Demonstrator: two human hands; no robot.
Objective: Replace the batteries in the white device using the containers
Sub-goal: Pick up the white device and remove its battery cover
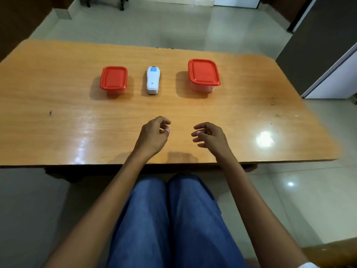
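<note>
A white device (152, 80) with a blue label lies on the wooden table (58, 105), lengthwise away from me. To its left stands a small clear container with a red lid (113, 78). A bigger red-lidded container (203, 73) stands to its right. Both lids are on and the contents are hidden. My left hand (154, 134) and my right hand (209, 136) hover over the near part of the table, well short of the device. Their fingers are loosely curled and apart, and neither holds anything.
The table's near edge runs just above my knees in blue trousers (170, 219). Tiled floor surrounds the table. A dark cabinet with a white panel (328, 60) stands at the right, and chair legs (121, 2) show at the far end.
</note>
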